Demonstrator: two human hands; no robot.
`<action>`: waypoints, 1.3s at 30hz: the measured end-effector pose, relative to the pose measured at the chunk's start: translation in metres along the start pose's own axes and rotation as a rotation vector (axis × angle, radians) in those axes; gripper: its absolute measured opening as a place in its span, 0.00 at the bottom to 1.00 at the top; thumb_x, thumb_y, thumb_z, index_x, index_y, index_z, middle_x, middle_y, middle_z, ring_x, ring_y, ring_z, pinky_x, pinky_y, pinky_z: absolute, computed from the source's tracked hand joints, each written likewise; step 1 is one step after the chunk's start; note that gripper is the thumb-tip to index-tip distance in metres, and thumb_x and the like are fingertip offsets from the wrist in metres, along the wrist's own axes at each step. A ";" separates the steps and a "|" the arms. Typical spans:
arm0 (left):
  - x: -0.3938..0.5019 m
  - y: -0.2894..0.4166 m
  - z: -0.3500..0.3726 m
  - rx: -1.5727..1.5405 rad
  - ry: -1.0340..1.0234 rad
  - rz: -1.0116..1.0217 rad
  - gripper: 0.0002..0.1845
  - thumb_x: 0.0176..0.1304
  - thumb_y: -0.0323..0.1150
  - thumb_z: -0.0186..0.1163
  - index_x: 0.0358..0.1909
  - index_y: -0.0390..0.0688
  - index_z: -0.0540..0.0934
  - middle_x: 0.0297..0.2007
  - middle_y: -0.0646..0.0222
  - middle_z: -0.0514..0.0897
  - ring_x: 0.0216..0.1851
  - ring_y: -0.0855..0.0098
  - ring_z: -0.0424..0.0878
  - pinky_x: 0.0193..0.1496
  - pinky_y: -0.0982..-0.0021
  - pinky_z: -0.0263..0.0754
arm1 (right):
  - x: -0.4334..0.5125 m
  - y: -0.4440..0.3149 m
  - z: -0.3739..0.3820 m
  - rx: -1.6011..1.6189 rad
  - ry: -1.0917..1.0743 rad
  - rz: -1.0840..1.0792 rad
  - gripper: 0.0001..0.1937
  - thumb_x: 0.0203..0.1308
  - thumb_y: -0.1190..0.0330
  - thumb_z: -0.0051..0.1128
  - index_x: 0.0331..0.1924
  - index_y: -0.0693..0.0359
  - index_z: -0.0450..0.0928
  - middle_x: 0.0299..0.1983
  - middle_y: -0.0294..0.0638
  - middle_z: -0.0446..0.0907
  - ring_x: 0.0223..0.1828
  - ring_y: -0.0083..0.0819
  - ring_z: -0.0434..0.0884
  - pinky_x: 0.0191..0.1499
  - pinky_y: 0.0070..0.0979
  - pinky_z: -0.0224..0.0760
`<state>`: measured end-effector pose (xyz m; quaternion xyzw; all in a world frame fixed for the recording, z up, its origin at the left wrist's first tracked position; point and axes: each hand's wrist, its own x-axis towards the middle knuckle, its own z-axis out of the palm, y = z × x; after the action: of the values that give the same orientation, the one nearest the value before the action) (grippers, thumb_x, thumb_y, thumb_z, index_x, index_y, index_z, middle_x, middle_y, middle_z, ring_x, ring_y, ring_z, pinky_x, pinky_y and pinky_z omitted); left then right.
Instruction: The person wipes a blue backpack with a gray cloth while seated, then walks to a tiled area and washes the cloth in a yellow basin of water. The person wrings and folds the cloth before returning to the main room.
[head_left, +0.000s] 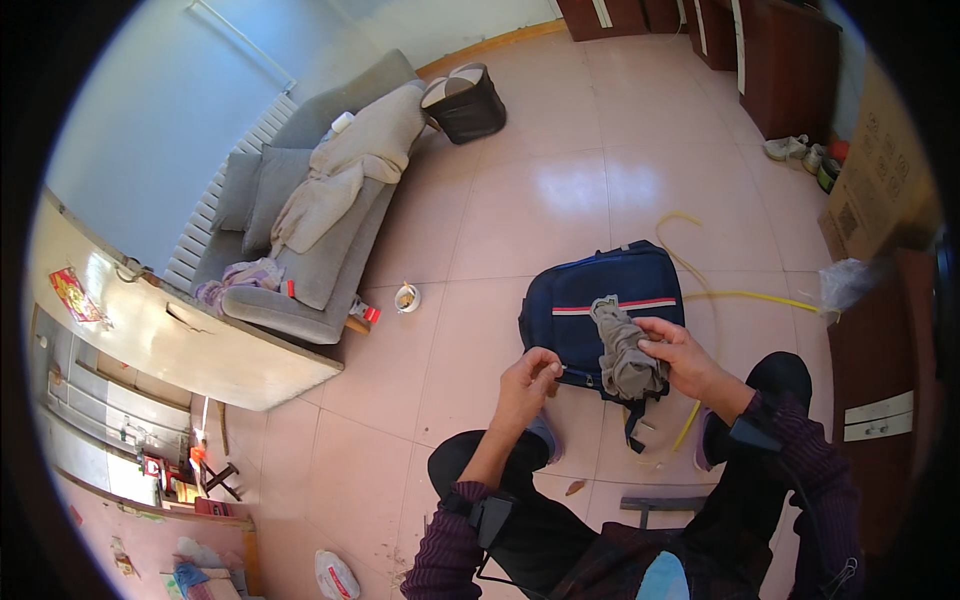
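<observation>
A navy blue backpack (555, 289) with a red and white stripe lies flat on the tiled floor before my feet. My right hand (671, 349) grips a crumpled grey-brown cloth (630, 356) by its right side, above the lower part of the backpack. My left hand (531, 375) is at the backpack's lower left edge, with thumb and fingertips pinched together beside a zip; whether they hold the zip pull is too small to tell. A black strap (634, 429) hangs from the backpack's lower end towards me.
Yellow strapping (757, 295) curls over the floor right of the backpack. A grey sofa (352, 247) with a blanket stands at the left, a white cup (407, 298) near it. A dark red cabinet (870, 337) and a cardboard box (874, 165) are at the right.
</observation>
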<state>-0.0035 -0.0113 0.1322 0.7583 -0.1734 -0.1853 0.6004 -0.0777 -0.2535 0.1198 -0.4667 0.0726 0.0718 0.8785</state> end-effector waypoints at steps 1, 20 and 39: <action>0.003 0.000 0.001 0.009 -0.068 0.005 0.04 0.62 0.27 0.55 0.37 0.38 0.74 0.29 0.74 0.77 0.32 0.80 0.75 0.37 0.79 0.70 | 0.002 -0.001 0.000 0.038 0.010 -0.030 0.19 0.61 0.77 0.46 0.57 0.69 0.64 0.50 0.41 0.73 0.51 0.27 0.73 0.56 0.23 0.66; 0.004 -0.011 0.009 -0.241 0.051 0.047 0.03 0.62 0.29 0.57 0.35 0.41 0.75 0.26 0.81 0.73 0.28 0.87 0.67 0.30 0.84 0.61 | 0.004 0.016 0.006 -0.193 0.085 0.086 0.11 0.67 0.68 0.43 0.49 0.60 0.73 0.40 0.31 0.77 0.41 0.18 0.76 0.45 0.21 0.71; 0.006 -0.009 -0.003 -0.362 0.472 0.170 0.08 0.63 0.32 0.57 0.34 0.37 0.76 0.31 0.74 0.77 0.34 0.82 0.70 0.41 0.81 0.65 | 0.001 0.012 -0.013 -0.162 0.429 -0.199 0.08 0.65 0.69 0.45 0.42 0.60 0.76 0.31 0.27 0.73 0.34 0.13 0.69 0.39 0.13 0.63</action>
<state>0.0036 -0.0100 0.1234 0.6439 -0.0563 0.0189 0.7628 -0.0795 -0.2575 0.1022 -0.5450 0.2052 -0.1099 0.8055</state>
